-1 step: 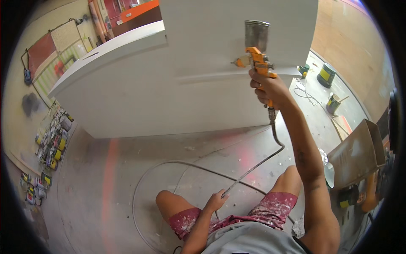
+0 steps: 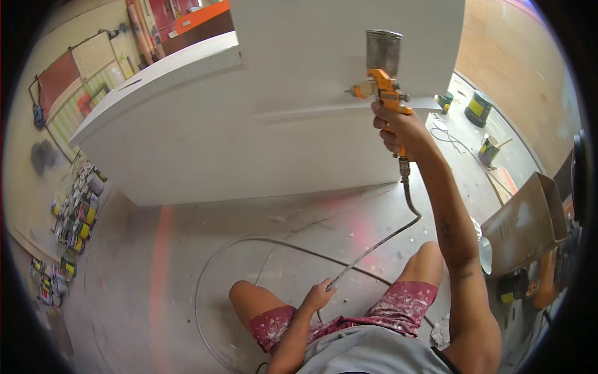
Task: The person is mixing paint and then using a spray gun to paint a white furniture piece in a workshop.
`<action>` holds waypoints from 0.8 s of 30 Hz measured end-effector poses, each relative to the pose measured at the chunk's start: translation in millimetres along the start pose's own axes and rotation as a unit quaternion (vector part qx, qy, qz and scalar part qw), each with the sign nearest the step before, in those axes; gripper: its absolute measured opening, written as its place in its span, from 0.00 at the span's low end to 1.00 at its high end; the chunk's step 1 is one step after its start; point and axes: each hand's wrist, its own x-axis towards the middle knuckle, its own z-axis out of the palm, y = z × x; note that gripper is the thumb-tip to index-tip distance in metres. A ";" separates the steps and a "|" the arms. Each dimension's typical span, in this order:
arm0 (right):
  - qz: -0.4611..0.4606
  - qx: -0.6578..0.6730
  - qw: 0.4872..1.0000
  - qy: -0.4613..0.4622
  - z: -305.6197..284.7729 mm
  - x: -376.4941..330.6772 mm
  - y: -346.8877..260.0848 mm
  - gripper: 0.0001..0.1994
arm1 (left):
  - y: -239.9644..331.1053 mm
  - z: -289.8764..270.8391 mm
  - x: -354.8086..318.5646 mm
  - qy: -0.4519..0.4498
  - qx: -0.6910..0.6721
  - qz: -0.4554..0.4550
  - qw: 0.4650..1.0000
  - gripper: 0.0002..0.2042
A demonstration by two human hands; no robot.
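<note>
gripping an orange spray gun (image 2: 389, 92), the right hand (image 2: 402, 129) is closed firmly around its handle, the fingers wrapped over the front of it just below the body; whether the trigger is pressed cannot be told. the gun is upright at the end of the outstretched arm, in front of a large white panel (image 2: 187, 143), its metal cup (image 2: 383, 52) on top and its nozzle (image 2: 350, 91) pointing left. how wide the gap to the panel is cannot be judged.

a grey hose (image 2: 408, 198) runs from the bottom of the handle down to the left hand (image 2: 317, 296), which is closed around it between the person's knees, with little opening left in the fist. more hose loops across the grey floor (image 2: 124, 280). to the right, a cardboard box (image 2: 516, 218) leans beside the right forearm, and paint cans (image 2: 478, 110) stand beyond the panel's edge.
</note>
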 end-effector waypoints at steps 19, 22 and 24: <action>-0.069 -0.095 0.938 0.326 -233.8 -25.2 2.9 0.15 | 24.9 14.0 7.8 -0.064 -0.007 0.023 0.998 0.15; -0.064 -0.186 0.906 0.375 -259.3 -24.0 1.7 0.19 | 27.8 14.0 8.0 -0.071 -0.004 0.022 0.997 0.15; -0.077 -0.211 0.892 0.392 -264.8 -23.9 3.1 0.23 | 30.3 11.8 7.5 -0.075 -0.003 0.010 0.997 0.15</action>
